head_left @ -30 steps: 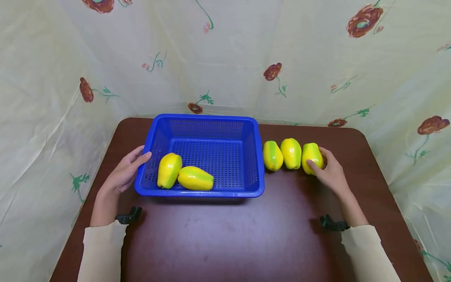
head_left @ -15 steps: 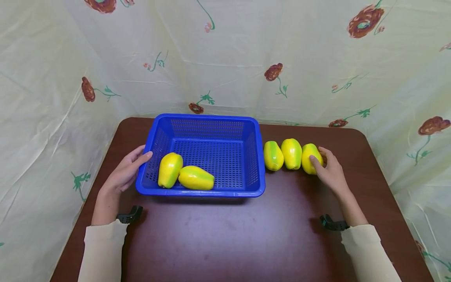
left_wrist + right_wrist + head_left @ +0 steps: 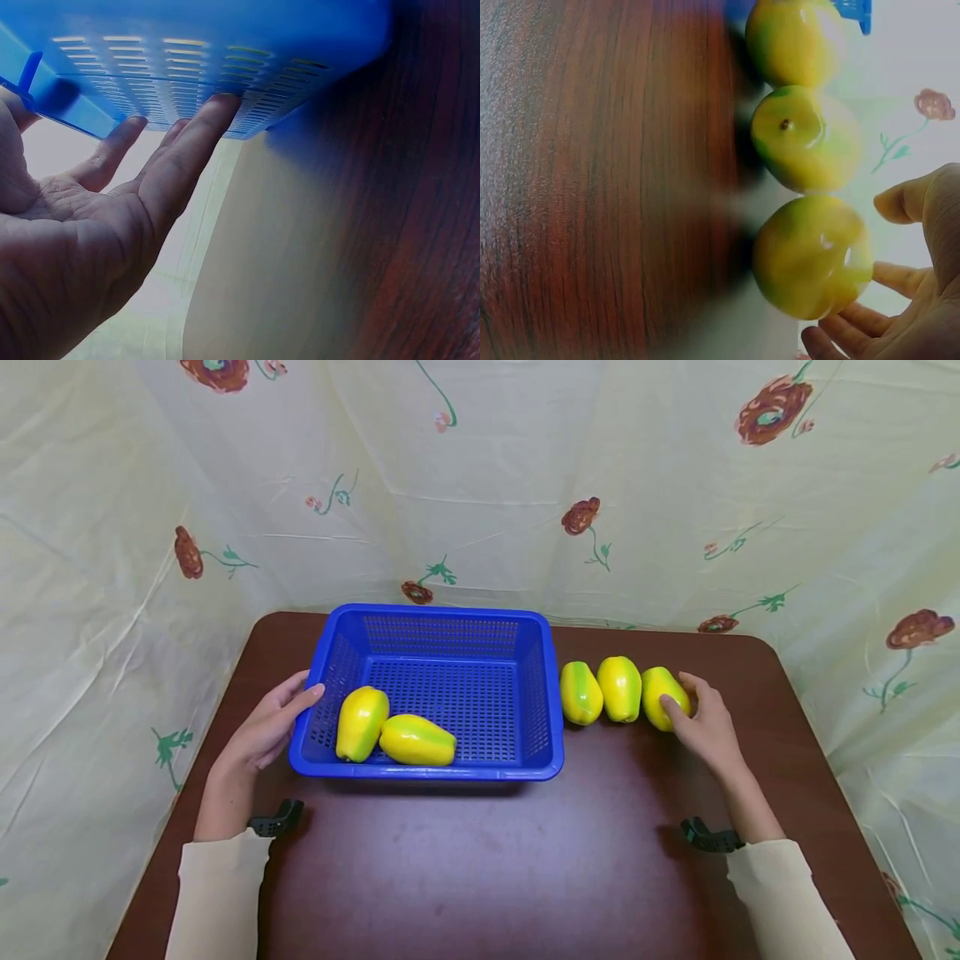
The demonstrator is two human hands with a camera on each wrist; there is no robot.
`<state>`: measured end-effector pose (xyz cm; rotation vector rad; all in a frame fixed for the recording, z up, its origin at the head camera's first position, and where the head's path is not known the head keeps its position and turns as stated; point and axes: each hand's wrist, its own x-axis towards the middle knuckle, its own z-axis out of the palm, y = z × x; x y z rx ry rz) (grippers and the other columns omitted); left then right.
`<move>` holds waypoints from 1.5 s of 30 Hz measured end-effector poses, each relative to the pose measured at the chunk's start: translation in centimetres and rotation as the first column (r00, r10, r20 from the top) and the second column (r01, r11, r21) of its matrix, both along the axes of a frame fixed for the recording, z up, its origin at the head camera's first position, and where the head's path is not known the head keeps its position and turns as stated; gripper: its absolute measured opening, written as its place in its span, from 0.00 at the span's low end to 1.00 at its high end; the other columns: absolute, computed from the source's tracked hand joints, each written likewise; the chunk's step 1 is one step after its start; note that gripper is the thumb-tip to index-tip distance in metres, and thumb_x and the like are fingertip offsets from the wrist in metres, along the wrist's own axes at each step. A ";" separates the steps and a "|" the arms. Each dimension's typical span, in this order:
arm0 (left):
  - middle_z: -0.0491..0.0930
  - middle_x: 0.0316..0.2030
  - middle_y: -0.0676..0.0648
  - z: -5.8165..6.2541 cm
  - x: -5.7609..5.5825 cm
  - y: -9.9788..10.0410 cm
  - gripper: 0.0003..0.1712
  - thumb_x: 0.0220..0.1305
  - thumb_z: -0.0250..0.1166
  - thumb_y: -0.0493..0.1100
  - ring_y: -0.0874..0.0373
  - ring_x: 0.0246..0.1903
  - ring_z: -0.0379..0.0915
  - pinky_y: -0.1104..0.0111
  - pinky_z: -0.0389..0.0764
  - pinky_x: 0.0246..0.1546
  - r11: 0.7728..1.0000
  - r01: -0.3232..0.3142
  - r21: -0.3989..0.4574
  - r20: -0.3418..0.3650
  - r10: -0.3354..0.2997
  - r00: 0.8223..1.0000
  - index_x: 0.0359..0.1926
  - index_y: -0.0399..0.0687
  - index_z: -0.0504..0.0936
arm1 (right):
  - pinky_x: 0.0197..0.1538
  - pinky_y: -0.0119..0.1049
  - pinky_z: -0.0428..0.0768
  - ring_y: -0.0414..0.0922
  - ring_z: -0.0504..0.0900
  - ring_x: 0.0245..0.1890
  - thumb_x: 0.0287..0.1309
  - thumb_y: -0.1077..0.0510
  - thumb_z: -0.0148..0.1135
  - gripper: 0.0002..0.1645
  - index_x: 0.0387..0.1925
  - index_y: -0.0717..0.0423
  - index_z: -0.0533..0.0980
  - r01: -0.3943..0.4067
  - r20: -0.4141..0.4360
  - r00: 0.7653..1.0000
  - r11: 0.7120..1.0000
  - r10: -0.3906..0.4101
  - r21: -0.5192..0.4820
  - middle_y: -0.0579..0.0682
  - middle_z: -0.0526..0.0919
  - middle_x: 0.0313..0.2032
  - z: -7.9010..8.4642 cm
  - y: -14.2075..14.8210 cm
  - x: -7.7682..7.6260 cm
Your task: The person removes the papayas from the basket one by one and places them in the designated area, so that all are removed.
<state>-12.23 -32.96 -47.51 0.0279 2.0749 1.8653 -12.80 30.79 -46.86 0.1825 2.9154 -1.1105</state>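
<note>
My left hand [image 3: 272,722] grips the left side of a blue plastic basket [image 3: 423,772], thumb over the rim. In the left wrist view its fingers [image 3: 176,161] lie against the slotted outer wall. Inside the basket are two shiny yellow-green papayas, one upright papaya [image 3: 362,723] at the left and one lying papaya [image 3: 417,740] beside it. My right hand [image 3: 705,722] is at the rightmost papaya [image 3: 664,697] of a row of three. In the right wrist view its fingertips [image 3: 832,326] are right at that papaya's side, while the thumb stands apart from it.
The other two row papayas are the middle papaya [image 3: 619,689] and the left papaya [image 3: 581,693], close to the basket's right wall. All stand on a dark brown table [image 3: 465,868]. A flowered plastic curtain [image 3: 480,510] hangs right behind the table.
My right thumb has drawn back slightly to the right over the rightmost papaya, which now leans a little. The left hand and basket have stayed in place.
</note>
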 end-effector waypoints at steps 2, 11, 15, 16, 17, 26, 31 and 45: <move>0.75 0.62 0.57 0.0 0.0 0.0 0.35 0.83 0.52 0.53 0.66 0.53 0.85 0.65 0.90 0.50 1.000 0.001 0.003 0.001 -0.001 1.000 0.82 0.46 0.56 | 0.65 0.67 0.71 0.70 0.67 0.68 0.79 0.42 0.53 0.43 0.81 0.63 0.56 0.001 -0.013 1.000 1.000 -0.001 0.007 0.74 0.65 0.73 0.1 0.0 0.0; 0.74 0.63 0.56 -0.1 -0.1 0.0 0.36 0.83 0.53 0.54 0.66 0.54 0.85 0.66 0.90 0.50 1.000 0.001 0.001 -0.002 -0.001 1.000 0.82 0.46 0.55 | 0.55 0.61 0.73 0.69 0.70 0.61 0.77 0.46 0.57 0.41 0.78 0.67 0.60 0.010 -0.058 0.998 0.998 -0.006 0.063 0.75 0.67 0.70 0.5 0.3 0.0; 0.74 0.63 0.56 -0.1 -0.1 -0.1 0.36 0.84 0.52 0.53 0.65 0.53 0.85 0.66 0.90 0.50 1.000 0.005 0.006 -0.003 -0.005 1.000 0.82 0.46 0.55 | 0.55 0.62 0.74 0.69 0.69 0.61 0.75 0.48 0.61 0.42 0.77 0.69 0.60 -0.001 -0.066 0.998 0.997 0.007 0.082 0.76 0.67 0.69 0.3 0.5 0.0; 0.74 0.63 0.56 -0.1 0.0 -0.1 0.36 0.84 0.52 0.53 0.65 0.53 0.85 0.66 0.90 0.50 1.000 0.005 0.007 -0.003 -0.005 1.000 0.82 0.46 0.55 | 0.55 0.63 0.74 0.70 0.69 0.62 0.74 0.49 0.62 0.42 0.77 0.69 0.61 -0.003 -0.068 0.998 0.996 0.009 0.088 0.76 0.67 0.69 0.2 0.5 0.0; 0.74 0.63 0.56 -0.2 0.0 -0.1 0.36 0.84 0.52 0.53 0.65 0.53 0.85 0.66 0.90 0.50 1.000 0.005 0.006 -0.003 -0.005 1.000 0.82 0.46 0.55 | 0.56 0.64 0.74 0.71 0.69 0.63 0.74 0.50 0.63 0.42 0.77 0.70 0.61 -0.004 -0.072 0.997 0.996 0.010 0.093 0.77 0.67 0.69 0.0 0.5 0.0; 0.75 0.63 0.56 -0.2 -0.1 0.0 0.36 0.84 0.52 0.53 0.65 0.53 0.85 0.66 0.90 0.50 1.000 0.003 0.004 0.000 -0.003 1.000 0.82 0.46 0.55 | 0.60 0.69 0.72 0.73 0.67 0.65 0.70 0.55 0.66 0.40 0.74 0.70 0.64 -0.009 -0.096 0.995 0.995 0.018 0.095 0.77 0.68 0.68 -0.5 0.3 0.1; 0.75 0.63 0.55 -0.2 -0.1 -0.1 0.36 0.84 0.52 0.53 0.65 0.54 0.85 0.66 0.90 0.50 1.000 0.001 0.006 -0.001 -0.001 1.000 0.82 0.46 0.55 | 0.57 0.67 0.72 0.71 0.68 0.64 0.70 0.53 0.66 0.42 0.75 0.70 0.63 -0.031 -0.107 0.993 0.997 0.039 0.078 0.76 0.68 0.67 -0.4 0.0 0.2; 0.74 0.63 0.56 0.0 0.0 0.0 0.36 0.83 0.52 0.54 0.66 0.54 0.85 0.66 0.90 0.50 1.000 -0.004 -0.012 0.004 0.004 1.000 0.82 0.47 0.55 | 0.68 0.76 0.65 0.73 0.61 0.73 0.72 0.52 0.65 0.40 0.76 0.67 0.64 -0.025 -0.176 0.984 0.997 0.038 0.074 0.75 0.63 0.73 1.9 -1.1 0.2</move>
